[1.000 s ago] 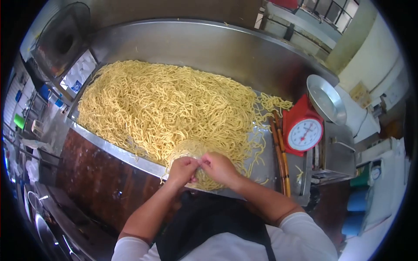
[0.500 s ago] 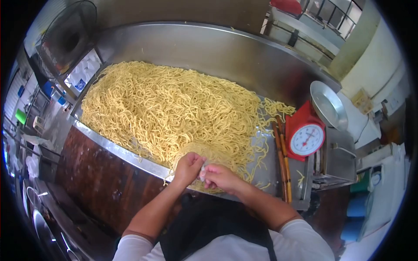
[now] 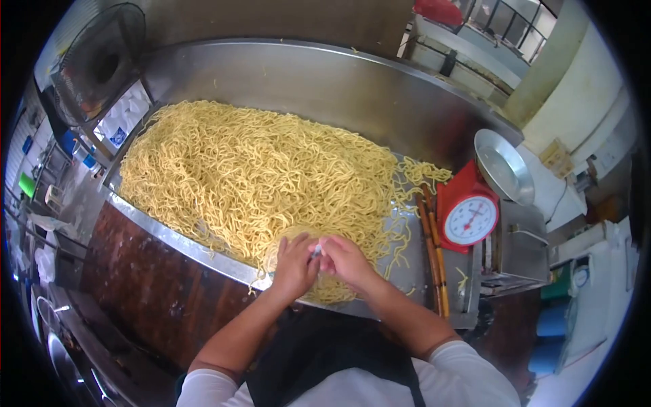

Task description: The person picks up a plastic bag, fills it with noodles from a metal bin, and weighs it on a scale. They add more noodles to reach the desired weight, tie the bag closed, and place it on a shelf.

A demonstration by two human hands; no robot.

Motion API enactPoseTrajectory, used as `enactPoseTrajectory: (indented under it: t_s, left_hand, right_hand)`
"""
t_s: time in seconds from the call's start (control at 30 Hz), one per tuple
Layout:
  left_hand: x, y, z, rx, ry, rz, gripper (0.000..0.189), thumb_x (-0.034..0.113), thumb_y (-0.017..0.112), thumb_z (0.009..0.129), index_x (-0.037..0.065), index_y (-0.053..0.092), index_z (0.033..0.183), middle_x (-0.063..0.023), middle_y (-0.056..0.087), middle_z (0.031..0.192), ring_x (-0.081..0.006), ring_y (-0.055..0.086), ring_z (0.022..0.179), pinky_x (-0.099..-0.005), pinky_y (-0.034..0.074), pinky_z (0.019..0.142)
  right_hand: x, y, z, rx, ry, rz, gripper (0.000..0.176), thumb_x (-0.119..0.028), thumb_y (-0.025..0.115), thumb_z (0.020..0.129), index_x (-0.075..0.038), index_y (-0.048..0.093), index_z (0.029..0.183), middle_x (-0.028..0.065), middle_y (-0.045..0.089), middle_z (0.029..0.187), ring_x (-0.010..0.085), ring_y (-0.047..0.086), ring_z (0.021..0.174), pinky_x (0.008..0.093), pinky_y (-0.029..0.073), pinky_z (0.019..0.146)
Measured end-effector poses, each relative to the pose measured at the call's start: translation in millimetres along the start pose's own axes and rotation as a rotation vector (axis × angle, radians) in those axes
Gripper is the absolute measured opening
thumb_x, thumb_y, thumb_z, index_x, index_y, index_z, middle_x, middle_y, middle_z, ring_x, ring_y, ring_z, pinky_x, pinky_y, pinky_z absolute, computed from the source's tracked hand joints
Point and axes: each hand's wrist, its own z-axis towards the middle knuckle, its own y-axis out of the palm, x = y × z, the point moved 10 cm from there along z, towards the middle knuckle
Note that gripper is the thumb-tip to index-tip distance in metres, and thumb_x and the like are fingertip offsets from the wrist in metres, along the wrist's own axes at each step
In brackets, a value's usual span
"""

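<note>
A big heap of yellow noodles [image 3: 258,169] covers much of the metal tray. At its front edge lies a clear plastic bag of noodles [image 3: 332,288], partly hidden under both hands. My left hand [image 3: 296,263] is over the bag, its fingers bent and partly spread, with the thumb side at the bag's gathered top. Close beside it, my right hand [image 3: 342,259] is closed in a pinch on the whitish twisted neck of the bag [image 3: 316,251].
Right of the noodles are two bamboo sticks [image 3: 435,258] and a red scale [image 3: 469,218] with a round metal pan [image 3: 504,166]. The tray's raised metal back [image 3: 305,74] runs behind the heap. A fan [image 3: 102,64] stands at the upper left.
My left hand has loosened from a closed grip, its fingers now extended more. My right hand has moved slightly up and turned at the bag's neck. The view has shifted a little.
</note>
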Motion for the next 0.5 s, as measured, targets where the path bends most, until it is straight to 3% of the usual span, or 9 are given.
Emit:
enactPoseTrajectory:
  t_s: [0.03, 0.1, 0.2, 0.37, 0.5]
  left_hand:
    - [-3.1, 4.2, 2.6, -0.062, 0.024, -0.067, 0.032, 0.017, 0.061, 0.087, 0.012, 0.060, 0.118, -0.0105, 0.058, 0.124, -0.0362, 0.046, 0.126, -0.0596, 0.026, 0.107]
    - [-8.1, 5.8, 4.0, -0.122, 0.045, -0.135, 0.030, 0.016, 0.060, 0.087, 0.013, 0.060, 0.117, -0.0103, 0.058, 0.124, -0.0362, 0.045, 0.127, -0.0607, 0.025, 0.107]
    - [3.4, 7.7, 1.7, -0.239, 0.153, -0.099, 0.030, 0.015, 0.061, 0.085, 0.015, 0.060, 0.115, -0.0093, 0.058, 0.124, -0.0355, 0.045, 0.127, -0.0601, 0.026, 0.108]
    - [15.0, 9.7, -3.8, -0.232, 0.383, 0.040, 0.035, 0.012, 0.064, 0.077, 0.013, 0.061, 0.111, -0.0081, 0.057, 0.125, -0.0344, 0.047, 0.126, -0.0596, 0.027, 0.108]
    - [8.5, 14.6, -4.6, -0.214, 0.429, 0.045, 0.035, 0.013, 0.065, 0.075, 0.013, 0.061, 0.110, -0.0084, 0.057, 0.125, -0.0338, 0.048, 0.125, -0.0595, 0.028, 0.107]
  right_hand:
    - [1.0, -0.7, 1.8, 0.001, 0.000, -0.002, 0.025, -0.029, 0.047, 0.099, -0.010, 0.055, 0.086, 0.0021, 0.055, 0.073, 0.0111, 0.051, 0.058, 0.0270, 0.042, 0.053]
    - [23.9, -0.7, 3.7, 0.017, 0.192, 0.395, 0.025, -0.032, 0.046, 0.100, -0.012, 0.052, 0.086, -0.0003, 0.052, 0.070, 0.0089, 0.046, 0.054, 0.0261, 0.039, 0.050]
    - [36.7, 1.4, -4.3, 0.009, 0.336, 0.483, 0.023, -0.033, 0.047, 0.100, -0.014, 0.049, 0.086, -0.0028, 0.049, 0.068, 0.0075, 0.041, 0.050, 0.0255, 0.036, 0.048]
    - [39.0, 4.8, -17.4, -0.012, 0.415, 0.471, 0.020, -0.033, 0.046, 0.100, -0.017, 0.047, 0.089, -0.0052, 0.045, 0.065, 0.0071, 0.036, 0.047, 0.0263, 0.033, 0.048]
    - [37.9, 1.3, -26.0, -0.024, 0.422, 0.325, 0.020, -0.033, 0.045, 0.100, -0.017, 0.047, 0.089, -0.0058, 0.043, 0.063, 0.0070, 0.035, 0.047, 0.0275, 0.033, 0.047]
